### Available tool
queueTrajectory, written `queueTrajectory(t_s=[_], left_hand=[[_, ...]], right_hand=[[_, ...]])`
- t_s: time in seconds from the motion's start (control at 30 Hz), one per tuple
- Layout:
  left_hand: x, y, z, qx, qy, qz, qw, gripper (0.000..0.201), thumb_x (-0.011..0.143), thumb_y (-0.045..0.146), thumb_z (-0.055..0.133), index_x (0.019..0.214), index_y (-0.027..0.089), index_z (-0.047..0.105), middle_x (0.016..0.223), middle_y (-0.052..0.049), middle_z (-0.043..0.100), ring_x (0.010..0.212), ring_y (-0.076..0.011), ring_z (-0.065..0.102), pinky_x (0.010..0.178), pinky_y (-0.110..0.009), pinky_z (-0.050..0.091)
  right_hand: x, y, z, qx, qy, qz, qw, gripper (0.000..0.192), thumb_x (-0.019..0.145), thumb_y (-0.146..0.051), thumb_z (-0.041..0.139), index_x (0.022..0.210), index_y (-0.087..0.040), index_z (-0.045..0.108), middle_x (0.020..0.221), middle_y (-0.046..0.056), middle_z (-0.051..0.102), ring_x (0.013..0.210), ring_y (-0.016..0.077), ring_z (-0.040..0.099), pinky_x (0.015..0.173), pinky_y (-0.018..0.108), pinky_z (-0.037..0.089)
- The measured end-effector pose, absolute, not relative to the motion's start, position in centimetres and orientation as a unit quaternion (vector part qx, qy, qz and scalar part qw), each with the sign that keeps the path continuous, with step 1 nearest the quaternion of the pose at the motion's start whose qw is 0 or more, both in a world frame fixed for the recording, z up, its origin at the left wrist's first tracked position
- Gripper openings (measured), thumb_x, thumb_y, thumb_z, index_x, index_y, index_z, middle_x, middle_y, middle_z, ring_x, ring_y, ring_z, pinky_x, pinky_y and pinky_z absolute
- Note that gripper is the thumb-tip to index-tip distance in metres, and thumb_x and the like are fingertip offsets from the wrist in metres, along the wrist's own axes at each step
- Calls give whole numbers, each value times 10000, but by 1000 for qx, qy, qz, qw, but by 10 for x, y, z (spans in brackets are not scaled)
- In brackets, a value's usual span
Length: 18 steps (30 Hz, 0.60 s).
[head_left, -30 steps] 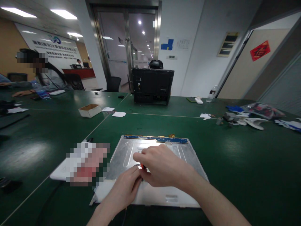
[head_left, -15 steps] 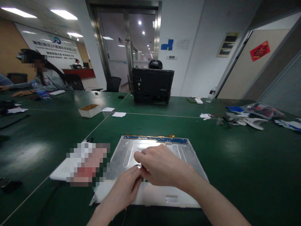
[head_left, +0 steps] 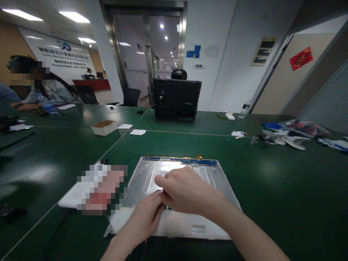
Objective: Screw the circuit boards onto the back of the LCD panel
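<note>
The flat silver metal panel [head_left: 152, 174] with a blue circuit strip [head_left: 181, 160] along its far edge lies on the green table [head_left: 272, 174], directly under both hands. The right hand [head_left: 187, 190] is curled, fingertips pinching something small at the panel's middle; the left hand [head_left: 144, 217] touches it there, grip unclear. The orange speck visible 1 second ago is now hidden.

both hands [head_left: 168, 203], metal panel [head_left: 217, 181], green table [head_left: 272, 174]

The orange-red bit seen a second ago between the hands [head_left: 165, 203] is now covered by fingers.
</note>
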<state>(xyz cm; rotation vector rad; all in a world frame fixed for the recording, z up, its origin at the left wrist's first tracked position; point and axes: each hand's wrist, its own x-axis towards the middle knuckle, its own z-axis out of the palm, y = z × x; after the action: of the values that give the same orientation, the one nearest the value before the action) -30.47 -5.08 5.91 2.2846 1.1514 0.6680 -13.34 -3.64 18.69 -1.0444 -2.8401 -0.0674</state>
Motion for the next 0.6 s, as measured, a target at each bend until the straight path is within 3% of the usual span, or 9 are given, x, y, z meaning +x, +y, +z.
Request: queueTrajectory(t_s=[0.13, 0.33, 0.5, 0.6], left_hand=[[-305, -52, 59, 836, 422, 256, 238, 224, 828, 78, 429, 963, 190, 568, 952, -59, 632, 877, -194, 594, 744, -294, 475], [-305, -52, 56, 839, 429, 261, 207, 209, 810, 85, 437, 912, 193, 585, 916, -55, 638, 865, -209, 607, 750, -301, 485], [-305, -51, 55, 837, 431, 249, 226, 193, 839, 106, 432, 939, 189, 575, 897, -62, 643, 829, -208, 607, 728, -305, 481], [-304, -51, 56, 839, 422, 258, 226, 199, 838, 97, 419, 939, 191, 563, 915, -60, 634, 840, -200, 601, 730, -298, 476]], right_hand=[[-132, -39, 191, -315, -947, -16, 63, 173, 787, -255, 507, 940, -176, 515, 769, 25, 631, 618, 147, 549, 472, 276, 234], [-131, -37, 187, -323, -944, -24, 60, 280, 870, -453, 459, 831, -196, 563, 662, 16, 620, 581, 150, 554, 475, 278, 206], [-133, -38, 189, -336, -940, -24, 51, 145, 851, -293, 468, 902, -181, 543, 709, 25, 629, 601, 147, 553, 473, 280, 217], [-133, -40, 193, -323, -945, -6, 50, 184, 799, -256, 498, 963, -173, 516, 777, 32, 635, 632, 148, 552, 487, 278, 251]])
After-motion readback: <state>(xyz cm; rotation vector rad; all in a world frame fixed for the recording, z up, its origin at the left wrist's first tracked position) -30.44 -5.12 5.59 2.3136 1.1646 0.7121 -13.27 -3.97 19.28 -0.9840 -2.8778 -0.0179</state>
